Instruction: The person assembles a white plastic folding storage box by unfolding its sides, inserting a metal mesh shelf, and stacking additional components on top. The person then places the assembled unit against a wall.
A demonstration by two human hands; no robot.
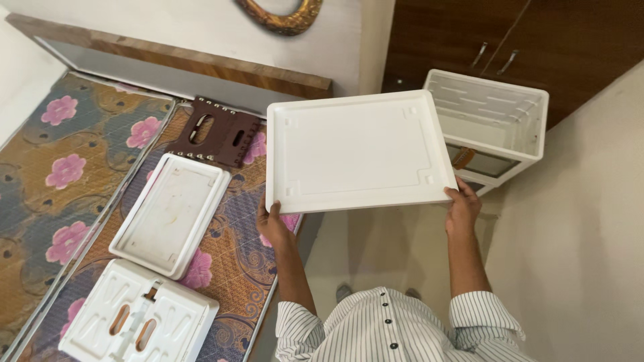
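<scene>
I hold a large white rectangular plastic panel (355,151) flat in front of me, with a raised rim and small notches near its corners. My left hand (272,224) grips its near left corner. My right hand (461,204) grips its near right corner. Just beyond the panel's right edge stands a white plastic drawer-unit frame (496,117) on the floor.
On the floral mattress (60,167) at left lie a second white panel (171,211), a white folded stool-like piece with two slots (137,322) and a brown folded one (218,131). A dark wooden cupboard (537,40) stands behind the frame. A wooden bed edge (201,64) runs along the back.
</scene>
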